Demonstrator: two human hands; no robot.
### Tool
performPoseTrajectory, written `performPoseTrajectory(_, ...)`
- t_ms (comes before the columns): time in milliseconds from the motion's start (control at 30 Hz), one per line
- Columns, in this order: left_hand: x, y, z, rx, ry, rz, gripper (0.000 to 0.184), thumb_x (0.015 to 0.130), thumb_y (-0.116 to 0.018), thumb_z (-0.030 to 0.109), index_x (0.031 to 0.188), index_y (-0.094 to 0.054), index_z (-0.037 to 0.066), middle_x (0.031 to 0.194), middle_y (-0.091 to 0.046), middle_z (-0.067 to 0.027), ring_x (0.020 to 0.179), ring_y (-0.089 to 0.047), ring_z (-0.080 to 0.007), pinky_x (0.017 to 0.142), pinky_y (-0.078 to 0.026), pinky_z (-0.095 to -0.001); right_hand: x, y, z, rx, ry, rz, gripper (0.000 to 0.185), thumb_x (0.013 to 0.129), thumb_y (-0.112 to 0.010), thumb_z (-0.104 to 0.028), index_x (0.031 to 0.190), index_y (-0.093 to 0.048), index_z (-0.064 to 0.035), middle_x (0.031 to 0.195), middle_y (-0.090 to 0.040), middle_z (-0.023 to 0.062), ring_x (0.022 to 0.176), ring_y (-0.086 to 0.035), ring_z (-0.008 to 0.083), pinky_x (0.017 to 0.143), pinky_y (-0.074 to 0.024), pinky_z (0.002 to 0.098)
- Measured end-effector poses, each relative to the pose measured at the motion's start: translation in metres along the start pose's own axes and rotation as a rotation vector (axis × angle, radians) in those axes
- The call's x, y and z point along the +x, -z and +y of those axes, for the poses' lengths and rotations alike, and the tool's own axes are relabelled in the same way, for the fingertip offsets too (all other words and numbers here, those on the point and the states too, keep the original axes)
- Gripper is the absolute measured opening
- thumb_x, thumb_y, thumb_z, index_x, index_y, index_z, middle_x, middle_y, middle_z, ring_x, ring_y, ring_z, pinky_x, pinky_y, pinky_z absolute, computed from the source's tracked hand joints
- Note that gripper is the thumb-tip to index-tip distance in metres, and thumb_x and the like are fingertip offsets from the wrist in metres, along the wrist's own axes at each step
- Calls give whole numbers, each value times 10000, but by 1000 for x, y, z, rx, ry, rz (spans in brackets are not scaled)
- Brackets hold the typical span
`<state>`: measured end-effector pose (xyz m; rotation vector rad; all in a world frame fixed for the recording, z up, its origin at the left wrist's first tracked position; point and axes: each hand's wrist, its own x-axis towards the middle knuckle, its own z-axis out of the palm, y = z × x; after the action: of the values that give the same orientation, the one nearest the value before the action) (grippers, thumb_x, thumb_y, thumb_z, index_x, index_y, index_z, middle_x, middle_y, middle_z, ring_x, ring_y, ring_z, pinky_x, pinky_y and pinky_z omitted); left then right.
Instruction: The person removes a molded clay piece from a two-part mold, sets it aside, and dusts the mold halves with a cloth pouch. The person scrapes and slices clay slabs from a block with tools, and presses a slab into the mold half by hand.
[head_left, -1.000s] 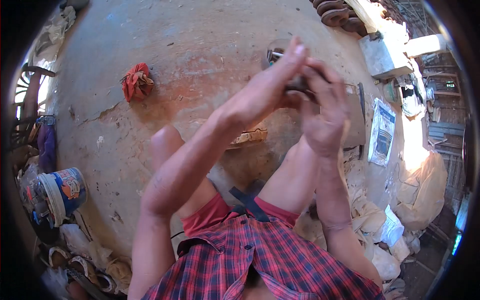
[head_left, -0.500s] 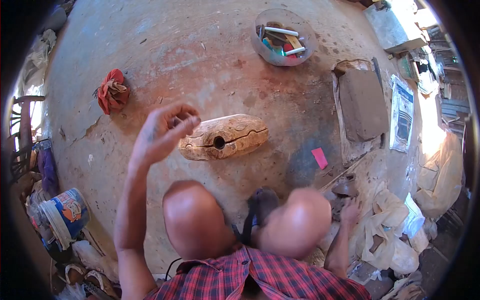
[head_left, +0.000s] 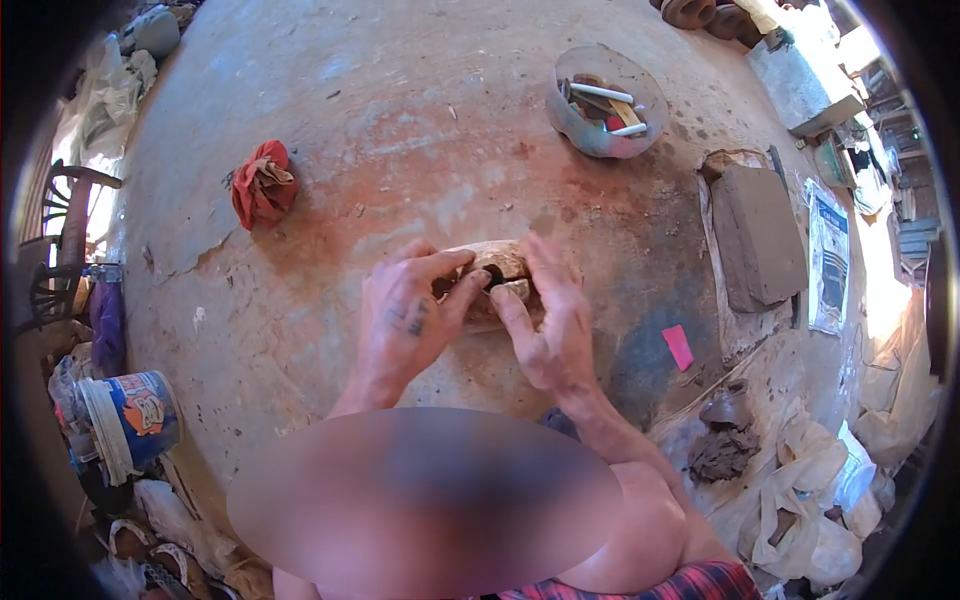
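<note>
We have the mould-like block [head_left: 497,250] on the floor [head_left: 400,170] at the centre, its dark hole [head_left: 492,272] showing. Our left hand [head_left: 408,305] holds it from 8 o'clock and our right hand [head_left: 555,325] from 4, fingers curled about it, thumbs near the hole. We judge the handling under way, not finished; the inside is hidden, so what remains we cannot tell. Farther out: clay slab [head_left: 762,235] at 3, pink slip [head_left: 678,347] at 4, plastic bowl [head_left: 598,145] at 1, red cloth bundle [head_left: 264,185] at 10.

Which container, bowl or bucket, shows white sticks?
The bowl, upper right: two white sticks lie in it. The bucket, far left, shows none.
</note>
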<state>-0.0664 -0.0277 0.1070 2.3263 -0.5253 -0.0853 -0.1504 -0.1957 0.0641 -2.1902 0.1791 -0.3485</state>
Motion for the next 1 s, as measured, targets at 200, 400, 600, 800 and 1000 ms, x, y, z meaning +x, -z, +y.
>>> performPoseTrajectory(200, -6, -12, -5, -99, 23, 52, 275, 861, -833, 132, 1102, -807, 2, 822, -697, -148, 711, -697, -229, 660, -532, -341, 4, -20, -4, 109, -115, 85, 558, 902, -724, -233, 1325, -644, 121, 1414, -633, 285, 1449, -478, 476, 1236, -286, 506)
performPoseTrajectory(400, -10, -23, 0, -48, 4, 162, 250, 855, -833, 92, 1076, -798, -20, 802, -669, -143, 715, -689, -231, 652, -526, -341, 7, -27, -4, 79, -67, 152, 491, 868, -710, -172, 1263, -676, 118, 1320, -681, 292, 1366, -557, 489, 1214, -326, 514)
performPoseTrajectory(600, -12, -33, -3, -42, -66, 243, 220, 835, -832, 103, 1035, -789, 24, 799, -620, -128, 661, -624, -267, 598, -494, -391, 10, -30, 2, 20, 60, 167, 501, 849, -670, -146, 1259, -636, 140, 1268, -675, 325, 1288, -597, 516, 1175, -380, 570)
performPoseTrajectory(800, -12, -39, -2, 0, -111, 301, 224, 840, -824, 42, 1058, -787, 5, 763, -575, -112, 650, -592, -218, 590, -484, -352, 13, -31, 7, 12, 124, 148, 514, 820, -635, -134, 1250, -618, 148, 1247, -669, 335, 1261, -606, 535, 1181, -377, 598)
performPoseTrajectory(1000, -13, -41, -2, 34, -112, 325, 196, 843, -816, 38, 1035, -788, 9, 762, -582, -112, 643, -593, -223, 577, -471, -350, 14, -33, 7, 13, 131, 150, 526, 800, -630, -136, 1244, -620, 146, 1239, -671, 332, 1246, -613, 540, 1177, -381, 599)
